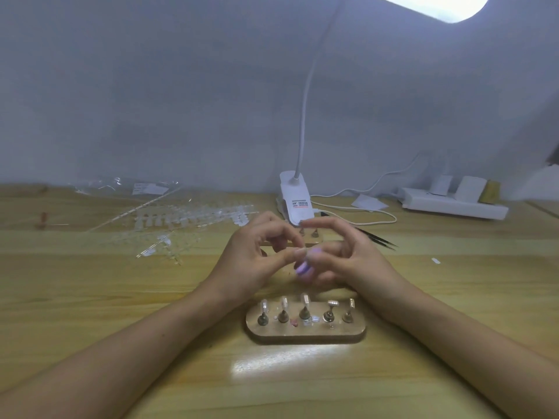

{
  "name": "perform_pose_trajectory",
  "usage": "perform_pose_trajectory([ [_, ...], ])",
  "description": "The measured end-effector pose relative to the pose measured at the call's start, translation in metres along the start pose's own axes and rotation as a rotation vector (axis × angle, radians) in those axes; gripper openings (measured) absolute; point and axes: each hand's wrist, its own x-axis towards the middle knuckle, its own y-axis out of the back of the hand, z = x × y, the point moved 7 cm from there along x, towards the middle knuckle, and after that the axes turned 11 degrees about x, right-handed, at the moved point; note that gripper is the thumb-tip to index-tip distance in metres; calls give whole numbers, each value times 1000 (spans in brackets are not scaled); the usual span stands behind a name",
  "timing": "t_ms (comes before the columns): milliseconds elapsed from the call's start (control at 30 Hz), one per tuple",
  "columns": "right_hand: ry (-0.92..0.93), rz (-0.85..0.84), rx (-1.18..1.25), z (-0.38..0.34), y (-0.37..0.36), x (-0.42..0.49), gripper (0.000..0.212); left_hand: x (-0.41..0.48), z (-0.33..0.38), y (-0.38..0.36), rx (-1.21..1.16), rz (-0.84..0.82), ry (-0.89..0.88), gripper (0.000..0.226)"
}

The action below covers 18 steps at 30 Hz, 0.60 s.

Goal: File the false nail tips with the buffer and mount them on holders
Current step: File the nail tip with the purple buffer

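Note:
My left hand [257, 258] and my right hand [344, 258] meet above the wooden table. The left thumb and fingers pinch a small clear nail tip [300, 252]. My right hand grips a purple buffer [304, 269], its end against the tip; motion blur hides the exact contact. Just in front of the hands stands a wooden holder base [305, 331] with several metal holders, each carrying a clear nail tip [304, 299]. A second wooden base [311, 237] is partly hidden behind my fingers.
Strips of clear nail tips [187, 219] and plastic bags lie at the back left. A white clip lamp [295, 198] stands behind the hands, its cable trailing right. Black tweezers [378, 238] lie to the right. A white power strip [453, 204] sits at the back right.

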Motion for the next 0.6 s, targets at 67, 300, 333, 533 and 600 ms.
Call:
perform_pose_trajectory([
  [67, 23, 102, 58, -1, 11, 1, 61, 0, -2, 0, 0, 5, 10, 15],
  [300, 23, 93, 60, -1, 10, 1, 63, 0, -3, 0, 22, 10, 18, 12],
  [333, 13, 36, 39, -1, 6, 0, 63, 0, -3, 0, 22, 11, 13, 12],
  [533, 43, 98, 73, -1, 14, 1, 59, -1, -1, -1, 28, -8, 16, 8],
  [600, 22, 11, 34, -1, 7, 3, 53, -1, 0, -3, 27, -31, 5, 8],
])
